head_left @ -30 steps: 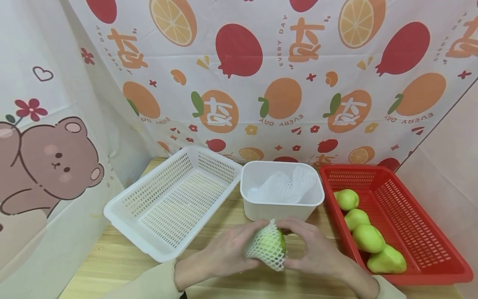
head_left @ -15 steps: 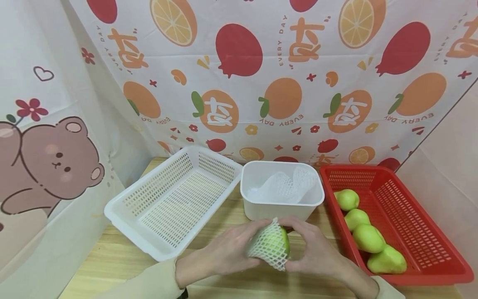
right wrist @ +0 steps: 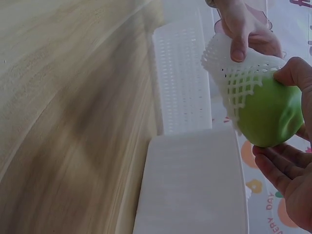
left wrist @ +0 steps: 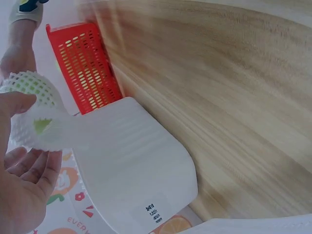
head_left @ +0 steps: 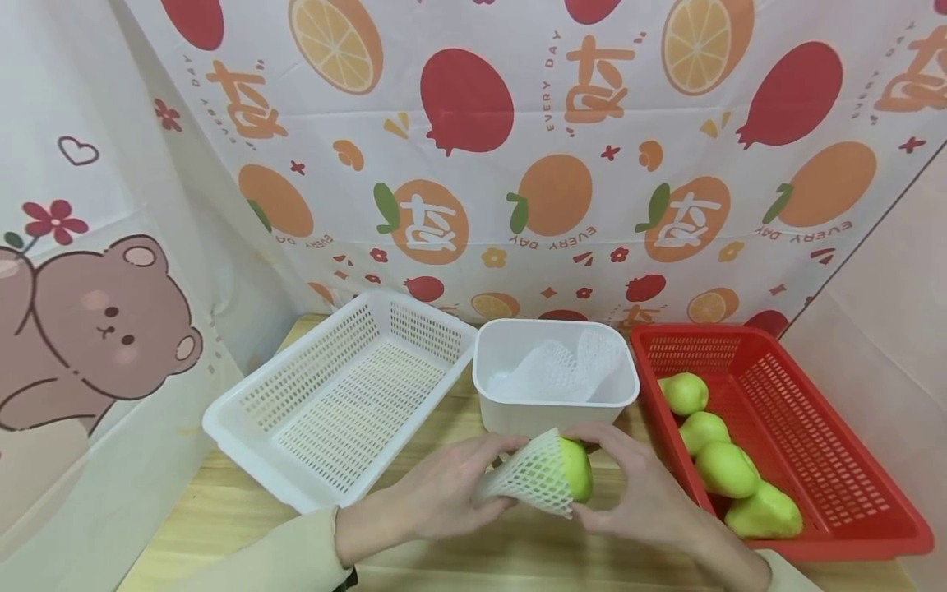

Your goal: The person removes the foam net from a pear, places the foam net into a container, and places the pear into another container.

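Observation:
A green pear-like fruit (right wrist: 269, 114) sits partly inside a white foam net sleeve (head_left: 538, 475), its right end bare. My right hand (head_left: 642, 485) grips that bare end, thumb on one side and fingers under the other in the right wrist view. On the other side my left hand (head_left: 451, 485) pinches the sleeve's narrower, tapering end between thumb and fingers. Both hands work in front of a white tub (head_left: 555, 415), whose inside holds more foam net sleeves (head_left: 565, 370). In the left wrist view the net covers most of the fruit.
At the right stands a red basket (head_left: 851, 460) with several green fruits (head_left: 728, 470) along its left side. A white perforated basket (head_left: 348, 403) sits at the left of the tub. All stand on a wooden table (head_left: 414, 567) before a printed curtain (head_left: 473, 205).
The fruit has shifted to the right with my right hand, and more of its green skin shows outside the net. My left hand has drawn slightly left, and the sleeve looks longer.

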Motion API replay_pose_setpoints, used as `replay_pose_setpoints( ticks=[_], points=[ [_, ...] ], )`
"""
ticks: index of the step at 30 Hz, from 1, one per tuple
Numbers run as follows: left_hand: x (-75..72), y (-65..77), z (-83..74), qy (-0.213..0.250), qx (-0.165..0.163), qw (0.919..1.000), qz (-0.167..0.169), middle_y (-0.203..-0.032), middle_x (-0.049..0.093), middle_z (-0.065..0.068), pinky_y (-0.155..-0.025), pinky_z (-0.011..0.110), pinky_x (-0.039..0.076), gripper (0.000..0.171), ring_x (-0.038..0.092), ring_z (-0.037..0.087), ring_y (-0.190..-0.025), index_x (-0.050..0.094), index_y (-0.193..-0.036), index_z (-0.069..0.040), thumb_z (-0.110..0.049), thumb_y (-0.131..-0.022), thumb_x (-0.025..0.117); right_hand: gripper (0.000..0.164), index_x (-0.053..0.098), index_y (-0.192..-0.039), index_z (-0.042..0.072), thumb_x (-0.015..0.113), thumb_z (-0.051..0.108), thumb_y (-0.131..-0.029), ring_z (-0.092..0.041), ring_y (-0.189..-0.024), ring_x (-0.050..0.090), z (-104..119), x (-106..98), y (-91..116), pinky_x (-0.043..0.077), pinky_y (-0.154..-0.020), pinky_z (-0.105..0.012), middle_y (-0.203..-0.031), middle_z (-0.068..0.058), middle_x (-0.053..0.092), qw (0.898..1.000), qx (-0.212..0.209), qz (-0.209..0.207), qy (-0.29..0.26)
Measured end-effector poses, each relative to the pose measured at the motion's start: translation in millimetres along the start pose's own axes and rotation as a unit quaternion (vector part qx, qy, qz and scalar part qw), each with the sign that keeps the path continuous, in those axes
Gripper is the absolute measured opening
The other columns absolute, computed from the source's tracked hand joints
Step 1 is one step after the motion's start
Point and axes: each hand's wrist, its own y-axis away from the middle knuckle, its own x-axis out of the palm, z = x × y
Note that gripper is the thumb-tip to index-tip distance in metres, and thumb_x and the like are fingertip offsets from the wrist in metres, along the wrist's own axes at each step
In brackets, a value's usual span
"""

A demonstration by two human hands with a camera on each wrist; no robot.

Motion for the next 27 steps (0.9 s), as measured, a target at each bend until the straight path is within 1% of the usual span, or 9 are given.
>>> replay_pose_setpoints(
  ticks=[4,8,12,18,22,24,27],
  points=[
    [-0.9,-0.8,2.3,0.004,0.006,1.0000,-0.007,-0.111,0.074,-0.001,-0.081,0.014,0.058,0.062,0.071,0.006,-0.092,0.055,-0.135,-0.009,-0.019,-0.083,0.087,0.087,0.058,-0.140,0.028,0.100,0.018,-0.064,-0.004,-0.120,0.065,-1.7,-3.6,0.4,0.057,-0.100,-0.021,-0.134,0.014,0.066,1.000,0.005,0.005,0.003],
    [-2.9,-1.7,4.1,0.008,0.005,0.9999,-0.004,-0.109,0.074,-0.001,-0.079,0.013,0.057,0.060,0.071,0.006,-0.090,0.055,-0.133,-0.009,-0.017,-0.083,0.087,0.087,0.058,-0.140,0.028,0.100,0.018,-0.064,-0.004,-0.120,0.066,-3.1,-7.8,1.2,0.056,-0.100,-0.018,-0.134,0.014,0.066,1.000,0.005,0.007,0.006],
    [-7.0,-3.6,5.8,-0.004,0.000,1.0000,0.000,-0.109,0.075,0.001,-0.076,0.014,0.057,0.061,0.071,0.007,-0.088,0.055,-0.134,-0.007,-0.018,-0.082,0.086,0.088,0.058,-0.140,0.029,0.101,0.019,-0.063,-0.003,-0.119,0.065,-5.0,-13.2,3.6,0.055,-0.099,-0.016,-0.133,0.014,0.066,1.000,0.009,0.000,0.023],
    [-17.2,-6.6,8.0,-0.022,-0.025,0.9994,0.007,-0.106,0.075,0.000,-0.073,0.018,0.059,0.060,0.072,0.008,-0.086,0.056,-0.133,-0.009,-0.020,-0.082,0.086,0.088,0.058,-0.140,0.031,0.101,0.018,-0.063,0.000,-0.122,0.062,-9.7,-25.0,9.2,0.045,-0.105,-0.007,-0.135,0.016,0.065,0.999,0.026,-0.007,0.045],
    [-23.6,-9.5,10.7,-0.020,-0.038,0.9990,0.014,-0.106,0.075,-0.001,-0.074,0.019,0.059,0.059,0.073,0.008,-0.087,0.055,-0.133,-0.010,-0.021,-0.084,0.086,0.090,0.059,-0.140,0.029,0.101,0.016,-0.062,0.001,-0.119,0.061,-13.0,-33.8,13.1,0.045,-0.102,-0.006,-0.134,0.015,0.065,0.998,0.030,-0.014,0.056],
    [-26.6,-11.5,12.4,-0.022,-0.039,0.9989,0.014,-0.108,0.075,0.000,-0.075,0.021,0.060,0.058,0.073,0.009,-0.089,0.056,-0.133,-0.010,-0.022,-0.085,0.085,0.089,0.061,-0.138,0.028,0.102,0.016,-0.060,0.001,-0.118,0.061,-14.4,-37.8,15.2,0.043,-0.103,-0.005,-0.133,0.014,0.066,0.997,0.030,-0.022,0.063],
    [-29.6,-14.8,15.1,-0.029,-0.033,0.9990,0.010,-0.109,0.075,0.001,-0.076,0.025,0.061,0.053,0.075,0.012,-0.092,0.057,-0.131,-0.010,-0.020,-0.086,0.084,0.089,0.062,-0.136,0.026,0.103,0.017,-0.057,0.002,-0.119,0.061,-16.1,-42.5,17.9,0.040,-0.105,-0.002,-0.131,0.013,0.067,0.996,0.030,-0.030,0.074]
  ],
)
